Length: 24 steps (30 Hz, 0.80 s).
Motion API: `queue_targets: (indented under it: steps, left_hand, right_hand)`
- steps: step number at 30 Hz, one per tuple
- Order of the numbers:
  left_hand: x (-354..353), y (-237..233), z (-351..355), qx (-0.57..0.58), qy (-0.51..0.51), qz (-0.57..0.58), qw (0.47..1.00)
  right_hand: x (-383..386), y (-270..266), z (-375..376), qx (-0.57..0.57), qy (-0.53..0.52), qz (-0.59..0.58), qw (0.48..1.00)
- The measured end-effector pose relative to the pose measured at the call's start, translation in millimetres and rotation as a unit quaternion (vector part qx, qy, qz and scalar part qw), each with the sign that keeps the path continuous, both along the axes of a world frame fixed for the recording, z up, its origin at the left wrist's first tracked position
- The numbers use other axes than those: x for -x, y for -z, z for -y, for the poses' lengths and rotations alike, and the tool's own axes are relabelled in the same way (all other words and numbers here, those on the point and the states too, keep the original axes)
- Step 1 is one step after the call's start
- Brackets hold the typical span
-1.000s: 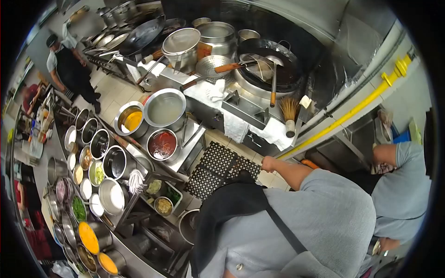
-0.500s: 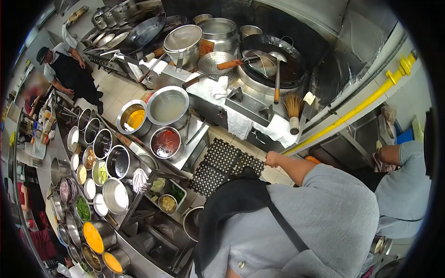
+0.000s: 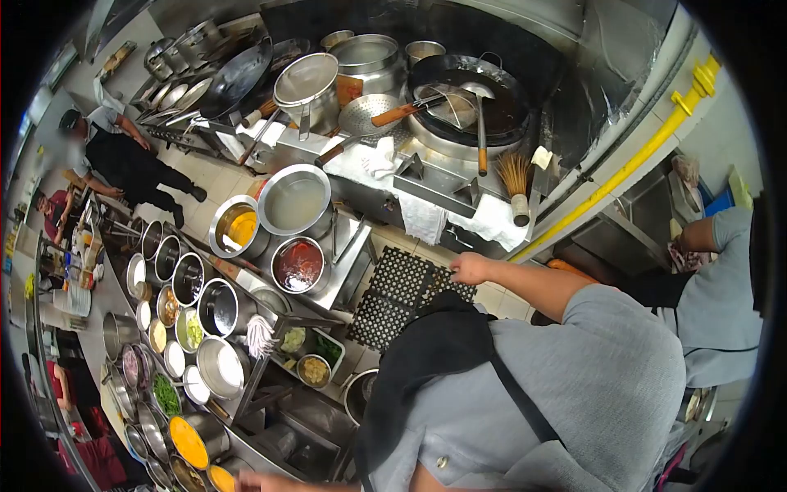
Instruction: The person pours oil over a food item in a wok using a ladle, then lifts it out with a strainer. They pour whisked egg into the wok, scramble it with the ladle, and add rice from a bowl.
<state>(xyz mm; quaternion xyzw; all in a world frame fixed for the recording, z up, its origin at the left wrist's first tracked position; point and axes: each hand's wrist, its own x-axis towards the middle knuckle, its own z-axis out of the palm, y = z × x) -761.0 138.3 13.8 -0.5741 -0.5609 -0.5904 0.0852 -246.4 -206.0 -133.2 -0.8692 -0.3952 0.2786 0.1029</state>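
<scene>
Steel counters and tiled floor point(image 3: 504, 299) are crowded on every side. At the bottom edge the left hand point(image 3: 266, 482) is partly cut off and blurred, so whether anything is grasped cannot be told; just beside it is seen a pot of yellow liquid point(image 3: 238, 466), with a second yellow-filled pot point(image 3: 216, 434) close by. The right hand point(image 3: 469, 267) is held out above the black floor mat point(image 3: 393, 283), its fingers curled in; whether anything is gripped cannot be told.

Farther out, the counter by the left hand is packed with greens point(image 3: 166, 396) and pans. A white stringy bundle point(image 3: 260, 336) is hung at its edge. Between counter and stove, the way is taken up by a low stand point(image 3: 348, 254) on which red sauce point(image 3: 297, 264) is set in a pot. Beyond, a ladle point(image 3: 482, 135) is laid across the wok point(image 3: 520, 131), and a brush point(image 3: 515, 180) is propped nearby. Co-workers are seen at far left point(image 3: 131, 160) and at right point(image 3: 721, 303).
</scene>
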Motion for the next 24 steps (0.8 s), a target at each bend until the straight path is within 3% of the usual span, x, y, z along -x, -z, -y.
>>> queue_targets:
  steps: [1,3,4,5,7,9,10,11,12,13,14,15,17,19,20,21,23,24]
  left_hand:
    - [-56.7,-2.6,12.3,0.071,0.144,-0.032,0.986]
    - [-137.7,-13.6,32.1,0.14,0.471,0.103,0.865]
    - [-171.5,-37.8,41.4,0.191,0.621,0.192,0.735]
    - [-201.8,-71.6,61.2,0.281,0.715,0.311,0.56]
    - [-238.3,-111.8,84.5,0.289,0.851,0.383,0.214]
    - [-272.3,-159.7,109.6,0.241,0.885,0.387,0.094]
    - [-294.5,-178.9,112.7,0.219,0.916,0.333,-0.033]
    - [-299.3,-200.1,129.6,0.219,0.902,0.372,0.012]
    - [-315.5,-212.4,128.9,0.219,0.919,0.323,-0.051]
    - [-335.8,-224.1,130.1,0.219,0.93,0.273,-0.112]
    - [-353.2,-234.4,139.3,0.228,0.93,0.267,-0.113]
    - [-367.7,-245.8,148.3,0.242,0.933,0.242,-0.113]
    - [-393.1,-257.3,160.1,0.258,0.937,0.205,-0.113]
    - [-416.5,-265.1,170.6,0.291,0.932,0.179,-0.121]
    - [-437.7,-266.7,174.8,0.274,0.932,0.156,-0.18]
    - [-451.5,-259.8,193.4,0.275,0.932,0.152,-0.182]
    - [-472.4,-241.4,243.0,0.069,0.847,0.512,-0.124]
    - [-488.3,-258.3,199.4,0.237,0.919,0.195,-0.246]
  right_hand:
    - [6.1,-33.1,-11.6,-0.056,0.019,0.003,0.998]
    - [2.3,-73.2,-30.9,-0.126,0.074,0.041,0.988]
    - [-3.2,-98.0,-38.6,-0.164,0.111,0.04,0.979]
    - [-13.2,-120.9,-43.4,-0.206,0.156,0.047,0.965]
    - [-49.2,-140.8,-43.7,-0.268,0.213,0.161,0.926]
    - [-87.9,-147.8,-35.8,-0.233,0.268,0.171,0.919]
    - [-104.5,-142.7,-31.5,-0.211,0.336,0.237,0.887]
    - [-121.4,-137.4,-26.9,-0.186,0.401,0.3,0.845]
    - [-138.4,-131.8,-24.3,-0.191,0.412,0.298,0.84]
    - [-154.7,-125.0,-22.1,-0.148,0.493,0.246,0.821]
    - [-168.0,-113.7,-17.7,-0.099,0.564,0.186,0.798]
    - [-179.6,-102.2,-10.7,-0.097,0.566,0.173,0.8]
    - [-209.1,-92.2,5.0,-0.218,0.608,-0.053,0.762]
    - [-225.6,-83.6,15.4,-0.276,0.602,-0.076,0.745]
    - [-237.2,-72.6,20.4,-0.304,0.62,-0.141,0.709]
    - [-248.1,-66.4,26.0,-0.33,0.633,-0.202,0.671]
    - [-258.8,-71.5,35.2,-0.354,0.628,-0.232,0.653]
    - [-261.9,-70.6,39.3,-0.342,0.646,-0.249,0.636]
